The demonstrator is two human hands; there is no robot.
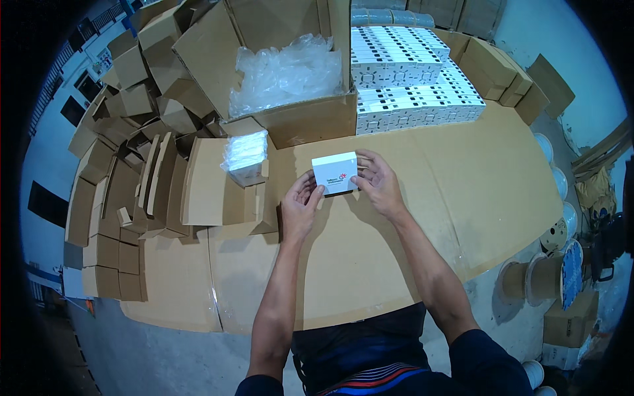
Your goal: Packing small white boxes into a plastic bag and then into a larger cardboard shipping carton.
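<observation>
both hands held the small white box (335, 173) at table centre, left hand (300, 204) at its seven o'clock, right hand (378, 181) at three. it looked like the closing step; next, probably stacking it at one o'clock.

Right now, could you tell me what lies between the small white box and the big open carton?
In the head view, only bare cardboard tabletop separates the small white box from the open carton.
</observation>
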